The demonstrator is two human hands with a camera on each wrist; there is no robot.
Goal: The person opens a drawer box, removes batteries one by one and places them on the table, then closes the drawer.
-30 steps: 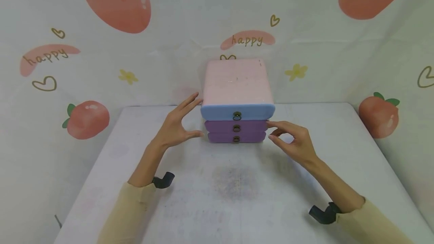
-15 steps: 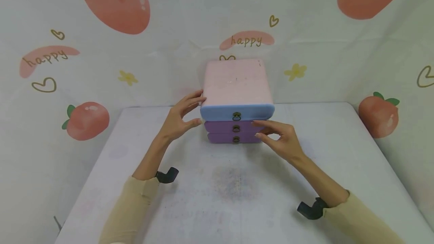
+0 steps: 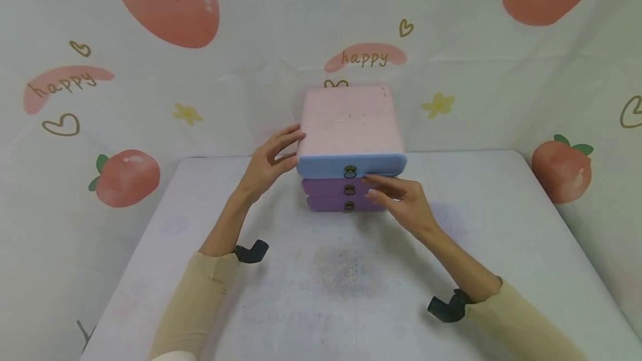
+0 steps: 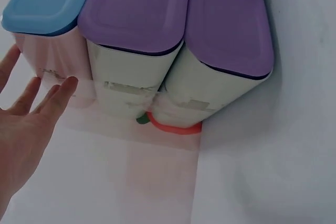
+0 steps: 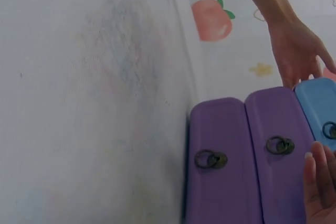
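A small drawer cabinet (image 3: 351, 118) with a pink top stands at the table's back. Its top drawer (image 3: 321, 166) is blue; the purple middle drawer (image 3: 323, 187) and purple bottom drawer (image 3: 326, 204) lie below. Each front carries a bronze ring pull (image 5: 329, 130). My left hand (image 3: 266, 169) is at the cabinet's left side, fingertips along the pink top section. In the left wrist view, that hand's (image 4: 26, 124) fingers are spread. My right hand (image 3: 406, 205) is before the drawer fronts, fingertips just right of the blue drawer's ring, thumb apart from them, holding nothing.
The cabinet stands on a white table (image 3: 301, 305) with a smudged patch in front. A white cloth (image 3: 261, 43) with peach and heart prints hangs behind. Black curved pieces (image 3: 252, 252) sit at both wrists. Clear tape (image 4: 126, 90) crosses the cabinet's side.
My right hand has moved left across the purple fronts and slightly up, to beside the blue drawer's ring. My left hand has moved up and in against the cabinet's side. The drawers look unchanged.
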